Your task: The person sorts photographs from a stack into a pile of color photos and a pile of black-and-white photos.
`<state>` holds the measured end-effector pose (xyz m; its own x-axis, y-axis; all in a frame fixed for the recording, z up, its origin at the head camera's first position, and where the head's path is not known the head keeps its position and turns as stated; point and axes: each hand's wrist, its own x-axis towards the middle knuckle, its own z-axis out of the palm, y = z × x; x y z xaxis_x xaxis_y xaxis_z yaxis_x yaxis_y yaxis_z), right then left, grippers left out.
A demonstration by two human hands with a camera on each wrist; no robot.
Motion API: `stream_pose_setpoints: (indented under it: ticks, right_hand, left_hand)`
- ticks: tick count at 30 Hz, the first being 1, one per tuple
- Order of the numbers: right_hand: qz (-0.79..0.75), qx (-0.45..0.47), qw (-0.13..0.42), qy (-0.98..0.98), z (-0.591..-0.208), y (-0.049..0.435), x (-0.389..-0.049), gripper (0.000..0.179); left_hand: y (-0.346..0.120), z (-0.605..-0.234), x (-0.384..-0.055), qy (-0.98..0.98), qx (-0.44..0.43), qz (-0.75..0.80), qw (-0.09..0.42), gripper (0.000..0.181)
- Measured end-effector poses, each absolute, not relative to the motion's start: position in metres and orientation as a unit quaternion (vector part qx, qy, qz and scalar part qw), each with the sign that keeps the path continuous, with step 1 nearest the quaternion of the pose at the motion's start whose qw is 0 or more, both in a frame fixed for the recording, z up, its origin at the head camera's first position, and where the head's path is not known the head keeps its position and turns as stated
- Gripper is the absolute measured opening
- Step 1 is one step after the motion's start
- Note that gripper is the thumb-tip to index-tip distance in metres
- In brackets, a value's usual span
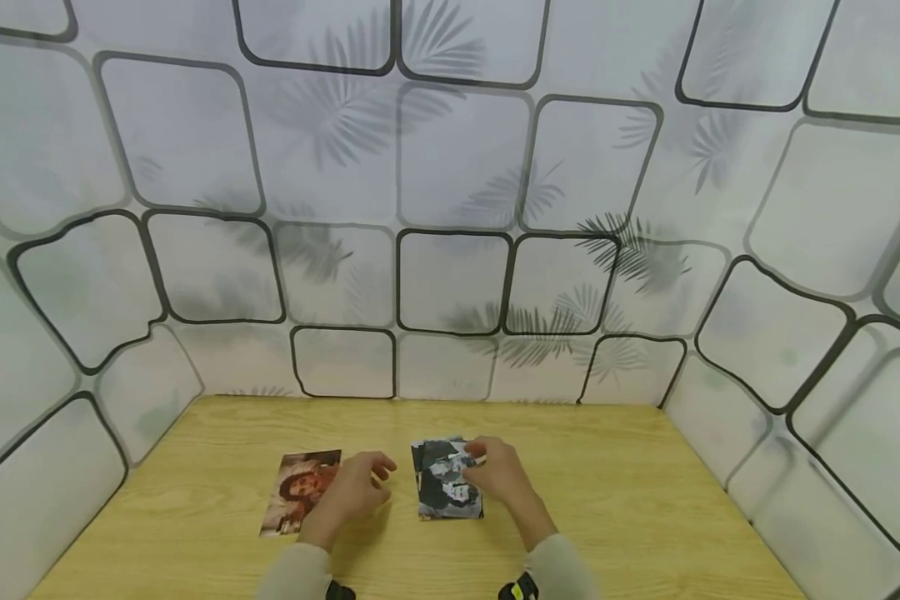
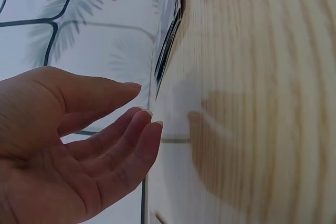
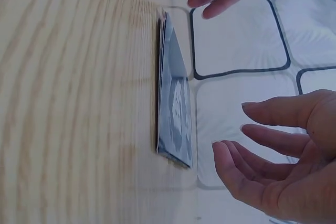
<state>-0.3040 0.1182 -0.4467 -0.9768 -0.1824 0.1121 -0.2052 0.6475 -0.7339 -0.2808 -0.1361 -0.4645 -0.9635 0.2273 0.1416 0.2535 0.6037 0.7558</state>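
A small stack of black-and-white photo prints [image 1: 446, 493] lies on the wooden table, its edges slightly uneven. My right hand [image 1: 501, 475] hovers over the stack's right side, fingers loosely bent. In the right wrist view a gap shows between those fingers and the prints [image 3: 176, 108]. To the left of the stack is my left hand [image 1: 360, 487], thumb and fingers apart and holding nothing. The left wrist view shows its fingertips above the tabletop. Beyond that hand, a reddish-brown colour photo [image 1: 294, 496] of a person lies flat, partly covered by the hand and wrist.
The light wooden table [image 1: 615, 500] meets a pale curtain [image 1: 450, 283] with dark rounded outlines and leaf prints at the back and both sides. Dark wrist straps [image 1: 521, 587] sit at the sleeve cuffs.
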Motion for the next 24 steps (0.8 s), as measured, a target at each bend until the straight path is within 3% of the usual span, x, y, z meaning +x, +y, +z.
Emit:
stream_pose_setpoints:
  ticks: [9, 24]
  right_hand:
    - [0.426, 0.092, 0.034, -0.899, -0.459, 0.133, -0.308, 0.037]
    - [0.445, 0.09, 0.014, -0.891, -0.472, 0.135, -0.306, 0.035]
  left_hand:
    - [-0.116, -0.464, -0.288, -0.888, -0.163, -0.429, 0.021, 0.03]
    - [-0.092, -0.471, -0.296, -0.876, -0.157, -0.455, 0.021, 0.031]
